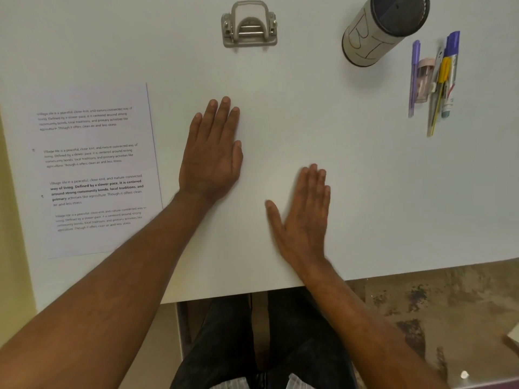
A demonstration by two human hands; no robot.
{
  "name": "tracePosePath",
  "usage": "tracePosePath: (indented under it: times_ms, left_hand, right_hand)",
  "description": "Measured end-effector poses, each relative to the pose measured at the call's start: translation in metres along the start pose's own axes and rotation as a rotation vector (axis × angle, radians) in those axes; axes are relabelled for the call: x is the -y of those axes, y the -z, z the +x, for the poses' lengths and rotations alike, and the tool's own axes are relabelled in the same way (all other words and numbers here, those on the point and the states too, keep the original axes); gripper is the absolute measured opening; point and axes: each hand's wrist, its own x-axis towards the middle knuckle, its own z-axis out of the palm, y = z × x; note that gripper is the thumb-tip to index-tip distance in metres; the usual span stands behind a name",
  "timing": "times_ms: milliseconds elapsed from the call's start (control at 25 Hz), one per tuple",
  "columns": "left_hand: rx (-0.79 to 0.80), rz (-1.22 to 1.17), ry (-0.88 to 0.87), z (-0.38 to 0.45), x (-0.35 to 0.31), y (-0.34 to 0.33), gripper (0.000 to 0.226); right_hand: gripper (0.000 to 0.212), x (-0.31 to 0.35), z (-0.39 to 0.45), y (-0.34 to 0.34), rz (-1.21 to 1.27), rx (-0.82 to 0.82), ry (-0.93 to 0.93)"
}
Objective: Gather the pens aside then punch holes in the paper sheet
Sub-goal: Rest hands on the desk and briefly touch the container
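1. Both hands idle on the counter (pixel 365 169). Left hand (pixel 213 153) lies flat, fingers straight and together, palm down, holding nothing. Right hand (pixel 304 211) also flat, fingers straight, thumb splayed out, empty, a bit motion-blurred.
2. Pens (pixel 434 80) sit bunched in one cluster at far right of counter, roughly parallel: purple pen, blue-capped marker, yellow one, plus a small pinkish item I can't ID. Just beside the cylindrical holder (pixel 384 29), not inside it.
3. Paper sheet (pixel 92 169), printed text, lies flat at far left, well apart from pens. Left forearm crosses its near right corner.
4. Hole punch (pixel 249 25) at top centre, handle facing cam, nothing loaded. Well apart from the sheet and from both hands.
5. Step, IMO: pens look already gathered aside, so part 1 done or nearly. Punch part not yet begun; the sheet shows no holes AFAICT, but res is too low to be sure.
6. Next move likely: bring sheet and punch together. Left hand is nearest the sheet, so pinch its right edge and slide it to centre; right hand reaches fwd for the punch.
7. Needs: sheet edge fed square into the punch slot and centred, then a firm press down on the lever w/ one hand while the other steadies the paper.
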Motion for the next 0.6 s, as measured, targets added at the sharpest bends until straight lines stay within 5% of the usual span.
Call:
tracePosePath:
  times_ms: [400, 600]
  left_hand:
    - [0.005, 0.005, 0.011, -0.002, 0.001, -0.005, 0.062]
    - [-0.02, -0.001, 0.004, -0.002, 0.0, -0.004, 0.06]
  right_hand:
    - [0.066, 0.06, 0.112, -0.002, -0.149, -0.078, 0.148]
    - [0.058, 0.049, 0.091, 0.017, 0.17, -0.179, 0.2]
